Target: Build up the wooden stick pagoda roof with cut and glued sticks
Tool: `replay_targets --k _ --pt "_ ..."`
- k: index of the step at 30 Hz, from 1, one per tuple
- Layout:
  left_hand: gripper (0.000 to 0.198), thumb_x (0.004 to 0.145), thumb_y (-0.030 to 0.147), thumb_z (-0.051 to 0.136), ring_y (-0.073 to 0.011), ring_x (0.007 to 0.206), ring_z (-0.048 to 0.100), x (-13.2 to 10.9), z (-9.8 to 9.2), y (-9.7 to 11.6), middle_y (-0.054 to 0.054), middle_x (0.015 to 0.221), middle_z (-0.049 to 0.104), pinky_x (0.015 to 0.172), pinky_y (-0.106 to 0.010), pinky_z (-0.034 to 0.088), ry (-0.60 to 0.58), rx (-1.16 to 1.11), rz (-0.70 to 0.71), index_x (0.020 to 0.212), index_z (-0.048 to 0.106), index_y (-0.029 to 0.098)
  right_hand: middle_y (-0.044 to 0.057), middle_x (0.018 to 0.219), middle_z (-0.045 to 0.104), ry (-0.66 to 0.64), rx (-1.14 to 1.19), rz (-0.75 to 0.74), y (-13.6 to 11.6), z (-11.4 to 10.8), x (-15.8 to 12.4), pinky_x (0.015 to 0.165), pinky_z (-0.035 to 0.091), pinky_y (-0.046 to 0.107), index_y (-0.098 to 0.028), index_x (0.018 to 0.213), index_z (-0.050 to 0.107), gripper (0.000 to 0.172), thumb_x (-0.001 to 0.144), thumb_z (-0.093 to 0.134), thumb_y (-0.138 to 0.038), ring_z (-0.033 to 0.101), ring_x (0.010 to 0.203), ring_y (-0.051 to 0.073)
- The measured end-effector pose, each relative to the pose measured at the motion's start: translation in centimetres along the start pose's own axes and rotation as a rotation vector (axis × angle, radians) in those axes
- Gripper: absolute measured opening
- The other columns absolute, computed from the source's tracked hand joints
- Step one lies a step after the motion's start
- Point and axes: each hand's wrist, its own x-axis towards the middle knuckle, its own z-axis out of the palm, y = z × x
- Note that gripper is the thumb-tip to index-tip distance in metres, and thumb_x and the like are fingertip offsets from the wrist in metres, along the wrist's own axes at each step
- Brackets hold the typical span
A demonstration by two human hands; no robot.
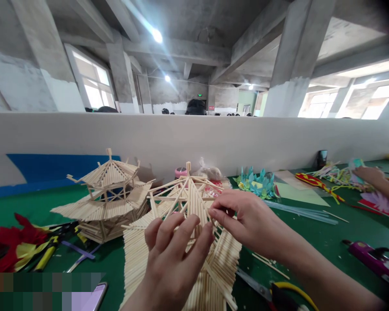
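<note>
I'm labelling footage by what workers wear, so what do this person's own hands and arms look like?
The left hand and right hand are both bare, with no gloves and no rings that I can see. The right forearm shows no sleeve, watch or bracelet as far as the picture's edge. The left forearm is out of frame, so any sleeve there can't be told.

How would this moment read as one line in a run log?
left hand: at stick house roof | right hand: fingertips at same roof | left of it: second stick house | right of it: scissors

Two stick pagodas [196, 201] [110, 173], three hands [171, 259] [238, 211] [371, 173]
</note>
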Motion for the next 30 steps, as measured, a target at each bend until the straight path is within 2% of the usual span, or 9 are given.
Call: replay_targets --k 6,15,22,30 --pt "0.021 0.072 0.017 0.061 -0.0223 0.088 0.046 -0.6 0.2 -0.2 -0.006 0.091 0.059 0.079 -0.041 0.029 -0.028 0.030 0.048 0.092 0.064 0.021 0.000 0.068 0.056 0.031 -0.009 -0.004 0.1 0.2 -0.2 0.061 0.036 0.025 -0.019 0.071 0.060 0.014 0.079 0.049 -0.023 0.050 0.067 0.012" --pt "0.018 0.078 0.016 0.051 -0.0215 0.091 0.044 -0.4 0.1 -0.1 -0.006 0.093 0.057 0.082 -0.040 0.024 -0.045 0.029 0.103 0.088 0.066 0.019 -0.004 0.063 0.055 0.069 0.216 0.050 0.7 1.3 0.0 0.054 0.035 0.022 -0.019 0.067 0.057 0.010 0.076 0.055 -0.023 0.047 0.060 0.009" --pt "0.019 0.078 0.019 0.050 -0.0221 0.091 0.045 -0.9 0.0 -0.3 -0.007 0.092 0.058 0.085 -0.041 0.023 -0.060 0.022 0.115 0.089 0.065 0.018 -0.005 0.056 0.041 0.071 0.406 0.128 1.5 2.0 -0.3 0.051 0.031 0.022 -0.018 0.059 0.046 0.025 0.083 0.043 -0.025 0.037 0.055 0.009" --pt "0.016 0.076 0.016 0.054 -0.0223 0.089 0.046 -0.8 0.3 -0.3 -0.006 0.090 0.060 0.082 -0.041 0.026 -0.042 -0.012 0.069 0.088 0.065 0.019 -0.002 0.062 0.050 -0.003 0.508 0.164 0.8 1.9 -0.5 0.054 0.036 0.023 -0.016 0.069 0.055 0.018 0.081 0.044 -0.022 0.042 0.058 0.010"
